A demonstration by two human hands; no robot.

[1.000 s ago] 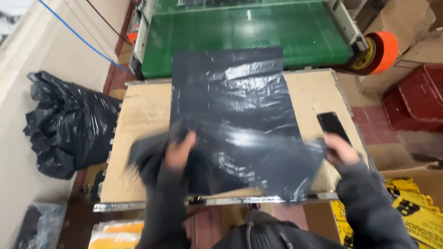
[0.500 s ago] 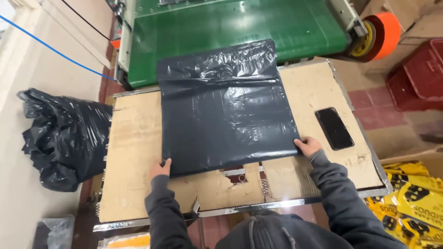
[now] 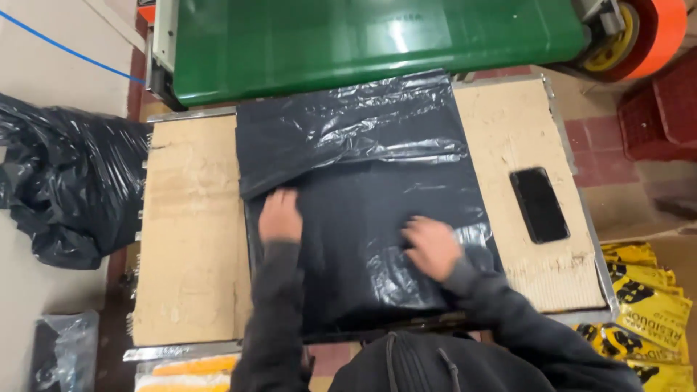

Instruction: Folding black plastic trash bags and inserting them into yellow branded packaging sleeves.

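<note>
Black film, slick and crinkly: the bag (image 3: 363,196) lies flat on the cardboard tabletop (image 3: 192,239), below the green belt (image 3: 377,40). My left hand (image 3: 280,216) and right hand (image 3: 432,247) press it, fingers spread, gripping nothing. Sliding palms could bunch it or nudge the phone (image 3: 539,205).

Both hands flat on black plastic sheet (image 3: 363,181) spread over cardboard-topped table (image 3: 192,239): left hand (image 3: 279,215) near sheet's left edge, right hand (image 3: 430,247) mid-right. Phone (image 3: 539,204) lies right of sheet. Green conveyor (image 3: 370,40) at far end. Black bag (image 3: 62,185) on floor left.
</note>
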